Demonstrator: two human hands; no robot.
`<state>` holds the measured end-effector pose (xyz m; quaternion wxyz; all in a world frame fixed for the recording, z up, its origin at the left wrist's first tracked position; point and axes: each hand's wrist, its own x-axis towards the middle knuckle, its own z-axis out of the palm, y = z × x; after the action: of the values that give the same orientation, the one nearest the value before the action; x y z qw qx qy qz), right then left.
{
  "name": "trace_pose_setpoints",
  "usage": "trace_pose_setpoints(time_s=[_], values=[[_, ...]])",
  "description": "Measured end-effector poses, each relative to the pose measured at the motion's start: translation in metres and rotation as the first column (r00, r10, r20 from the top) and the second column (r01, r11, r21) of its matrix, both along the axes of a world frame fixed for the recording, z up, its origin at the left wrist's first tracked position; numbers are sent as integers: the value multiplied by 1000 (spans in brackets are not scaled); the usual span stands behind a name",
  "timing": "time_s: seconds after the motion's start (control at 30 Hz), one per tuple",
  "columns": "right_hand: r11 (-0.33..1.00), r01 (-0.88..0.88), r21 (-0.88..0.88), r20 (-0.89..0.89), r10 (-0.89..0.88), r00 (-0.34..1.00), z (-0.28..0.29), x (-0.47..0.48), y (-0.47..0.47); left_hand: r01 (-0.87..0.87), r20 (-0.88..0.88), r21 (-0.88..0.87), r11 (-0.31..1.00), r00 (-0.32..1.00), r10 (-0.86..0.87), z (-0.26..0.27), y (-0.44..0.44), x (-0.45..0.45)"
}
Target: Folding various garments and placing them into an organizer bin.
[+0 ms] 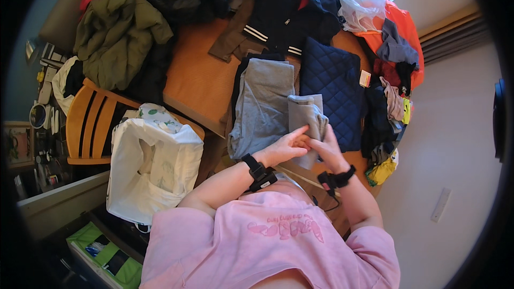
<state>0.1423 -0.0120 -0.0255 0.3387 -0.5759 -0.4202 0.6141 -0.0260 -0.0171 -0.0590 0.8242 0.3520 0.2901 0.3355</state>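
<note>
My left hand (284, 147) and my right hand (330, 147) meet at the table's near edge, over a light grey folded garment (303, 114). The right hand's fingers lie along the garment's rolled edge; the left hand's fingertips touch its lower part. A loose end of light cloth hangs below the hands. Left of it lie folded grey sweatpants (265, 100) on top of darker clothes. To the right is a navy quilted garment (331, 88), partly behind the garment at my hands. Both wrists wear black straps with small devices.
A wooden table (196, 68) carries a black jacket (289, 12), an orange garment (411, 40) under a clear plastic bag (361, 10), and piles of small clothes at the right. An olive puffer jacket (118, 40) lies upper left. A wooden chair (90, 124) stands beside a white-lined basket (120, 176).
</note>
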Motion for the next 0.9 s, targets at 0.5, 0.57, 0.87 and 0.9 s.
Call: trace_pose_setpoints(time_s=[0.5,0.57,0.87,0.9], values=[[910,-413,23,266,393,881,221,73,11,313,-626,599,737,757,187,-5,16,-51],[894,-448,25,239,429,871,223,76,9,288,-565,711,641,777,278,-5,15,-52],[434,-888,156,476,754,452,221,47,5,152,-519,623,768,814,260,-63,-35,-51],[431,-890,152,471,760,448,220,45,5,209,-497,775,597,784,372,-67,-40,-51]])
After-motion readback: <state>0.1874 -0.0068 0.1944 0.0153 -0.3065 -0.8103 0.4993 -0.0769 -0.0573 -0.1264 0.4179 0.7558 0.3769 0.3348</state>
